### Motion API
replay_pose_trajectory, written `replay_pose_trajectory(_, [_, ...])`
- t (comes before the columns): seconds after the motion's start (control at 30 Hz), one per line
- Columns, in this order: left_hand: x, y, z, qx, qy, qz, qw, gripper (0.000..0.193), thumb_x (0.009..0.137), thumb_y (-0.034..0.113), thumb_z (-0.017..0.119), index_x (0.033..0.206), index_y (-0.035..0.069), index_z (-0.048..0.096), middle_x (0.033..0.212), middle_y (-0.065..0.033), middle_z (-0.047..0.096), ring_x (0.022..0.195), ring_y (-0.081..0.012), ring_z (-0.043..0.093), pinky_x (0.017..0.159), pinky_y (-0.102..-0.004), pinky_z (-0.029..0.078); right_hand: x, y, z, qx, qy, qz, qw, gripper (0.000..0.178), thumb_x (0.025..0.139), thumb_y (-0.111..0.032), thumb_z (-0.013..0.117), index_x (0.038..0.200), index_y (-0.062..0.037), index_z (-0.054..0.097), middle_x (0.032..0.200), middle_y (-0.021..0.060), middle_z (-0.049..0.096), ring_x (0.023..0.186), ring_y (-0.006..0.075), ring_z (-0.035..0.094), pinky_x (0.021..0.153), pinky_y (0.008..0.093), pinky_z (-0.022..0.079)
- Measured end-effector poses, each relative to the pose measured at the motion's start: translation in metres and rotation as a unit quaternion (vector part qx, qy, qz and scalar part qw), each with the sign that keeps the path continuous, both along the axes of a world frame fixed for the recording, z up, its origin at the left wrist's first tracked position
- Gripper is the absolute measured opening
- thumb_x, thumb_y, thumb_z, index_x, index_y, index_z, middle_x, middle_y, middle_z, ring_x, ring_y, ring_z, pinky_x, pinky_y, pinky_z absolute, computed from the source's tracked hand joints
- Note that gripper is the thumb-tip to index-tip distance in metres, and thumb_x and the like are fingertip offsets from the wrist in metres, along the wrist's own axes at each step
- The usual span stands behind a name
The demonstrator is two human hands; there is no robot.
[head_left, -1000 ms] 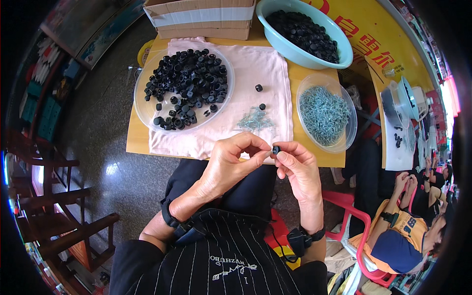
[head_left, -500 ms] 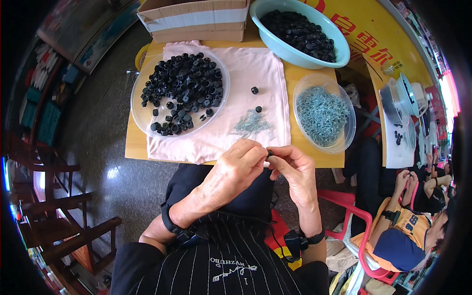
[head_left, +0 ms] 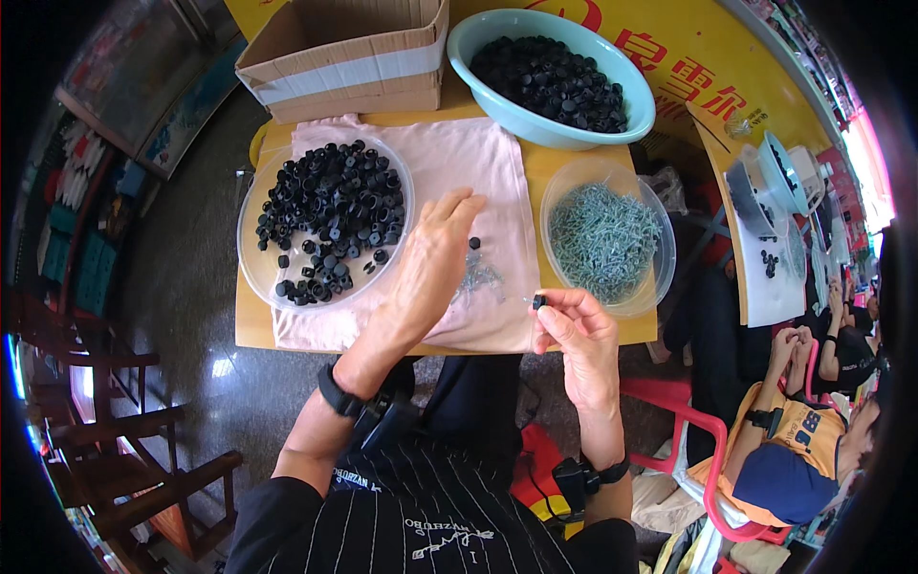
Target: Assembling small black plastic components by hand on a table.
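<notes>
My left hand (head_left: 435, 253) is stretched out over the pink cloth (head_left: 492, 158), fingers extended, with nothing visible in them; what lies under the fingertips is hidden. Just right of it sits a small black cap (head_left: 474, 243), and nearer to me lies a thin scatter of screws (head_left: 481, 277). Above the table's front edge, my right hand (head_left: 580, 337) pinches another black cap (head_left: 539, 301) between thumb and fingers. A thin pale tip seems to stick out on that cap's left side. Left of my left hand stands a clear round tray (head_left: 251, 256) heaped with black caps (head_left: 335, 201).
A clear tub (head_left: 664, 273) of screws (head_left: 602, 234) stands at the table's right. Behind are a light-blue basin (head_left: 535, 120) of black parts and an open cardboard box (head_left: 354, 72). At far right, a person (head_left: 779, 445) sits by a pink chair (head_left: 703, 421) and another table.
My hands have parted. The left has moved forward over the cloth, while the right keeps a black cap and has shifted slightly right. The whole view has moved a little.
</notes>
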State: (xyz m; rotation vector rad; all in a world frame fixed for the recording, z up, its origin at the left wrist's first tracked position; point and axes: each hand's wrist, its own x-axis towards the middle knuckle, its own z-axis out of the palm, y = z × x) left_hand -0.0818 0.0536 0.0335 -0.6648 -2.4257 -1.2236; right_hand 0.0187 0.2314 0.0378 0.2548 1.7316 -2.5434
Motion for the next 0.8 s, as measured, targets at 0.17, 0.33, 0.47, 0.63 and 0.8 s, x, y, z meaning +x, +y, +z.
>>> replay_pose_trajectory(0.17, [-0.025,0.005,-0.013,-0.113,-0.006,-0.019,0.993,0.041,0.069,-0.013,0.052,0.107,0.0,0.061,0.107,-0.0185,0.06,0.104,-0.036,0.053,0.088,-0.0404,0.044,0.001,0.005,0.0,-0.009,0.001,0.01,1.0,0.019,0.086,-0.005,0.065,0.104,0.0008,0.062,0.089,0.0047,0.063,0.071,0.0084,0.058,0.058,0.0223,0.051])
replay_pose_trajectory(0.33, [-0.027,0.004,-0.01,-0.093,-0.044,-0.022,0.994,0.031,0.076,-0.009,0.056,0.105,-0.001,0.062,0.099,-0.0154,0.062,0.089,-0.0316,0.06,0.077,-0.0344,0.048,-0.002,0.01,0.005,0.0,0.021,-0.006,1.0,0.02,0.086,-0.005,0.064,0.106,0.0001,0.061,0.09,0.0052,0.063,0.072,0.008,0.058,0.058,0.0221,0.05])
replay_pose_trajectory(0.47, [0.009,0.009,0.013,0.129,-0.153,-0.082,0.976,0.024,0.083,0.0,0.065,0.106,0.0,0.062,0.094,-0.01,0.065,0.08,-0.0178,0.065,0.072,-0.0262,0.051,-0.006,0.025,0.025,0.028,0.086,-0.112,0.99,0.021,0.088,-0.007,0.061,0.109,-0.0024,0.06,0.096,0.0083,0.065,0.077,0.0081,0.058,0.058,0.0212,0.049])
replay_pose_trajectory(0.63, [0.059,-0.004,0.027,0.37,-0.29,-0.15,0.87,0.037,0.082,0.0,0.069,0.117,0.002,0.058,0.098,-0.005,0.064,0.09,-0.0101,0.062,0.08,-0.0231,0.05,0.008,0.004,0.054,0.106,0.165,-0.086,0.977,0.023,0.086,0.0,0.06,0.109,0.0003,0.058,0.102,0.0133,0.064,0.078,0.0083,0.057,0.062,0.0226,0.051])
replay_pose_trajectory(0.8, [0.086,-0.017,0.033,0.381,-0.225,-0.157,0.883,0.039,0.081,-0.002,0.069,0.118,0.0,0.057,0.101,-0.0067,0.062,0.088,-0.0125,0.062,0.081,-0.0251,0.052,0.025,-0.027,0.053,0.198,0.228,0.022,0.953,0.022,0.088,-0.001,0.061,0.109,0.0018,0.056,0.107,0.0158,0.063,0.078,0.0095,0.058,0.064,0.0215,0.052])
